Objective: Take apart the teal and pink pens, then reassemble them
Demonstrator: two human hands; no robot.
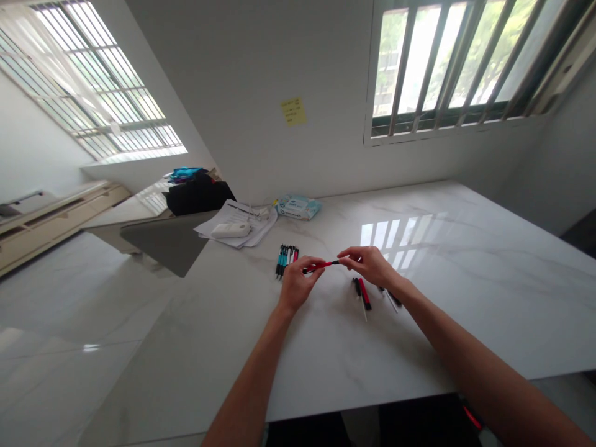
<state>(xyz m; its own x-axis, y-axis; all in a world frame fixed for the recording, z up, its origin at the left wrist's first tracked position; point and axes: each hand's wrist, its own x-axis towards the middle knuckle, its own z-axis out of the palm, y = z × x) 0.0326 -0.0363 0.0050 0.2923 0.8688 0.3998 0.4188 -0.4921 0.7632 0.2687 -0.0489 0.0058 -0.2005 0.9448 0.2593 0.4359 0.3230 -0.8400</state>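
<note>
A red and black pen [326, 265] is held level above the marble table, between both hands. My left hand [300, 279] pinches its red barrel with fingers and thumb. At the black tip end, my right hand [369, 263] closes its thumb and fingertips on the pen. Beside my left hand lies a row of several pens [282, 261] in blue, white and pink with black parts. Below my right hand are a red pen barrel [365, 294], a black piece [357, 286] and a thin white refill [364, 308]. More pen parts [390, 299] lie partly hidden by my right forearm.
Papers [242, 217] with a white device [231, 230] on them lie at the back left, next to a pack of wipes [298, 207]. A dark cloth pile [198, 194] sits farther left. The marble table [488, 267] meets the wall, which bears a yellow note [293, 111].
</note>
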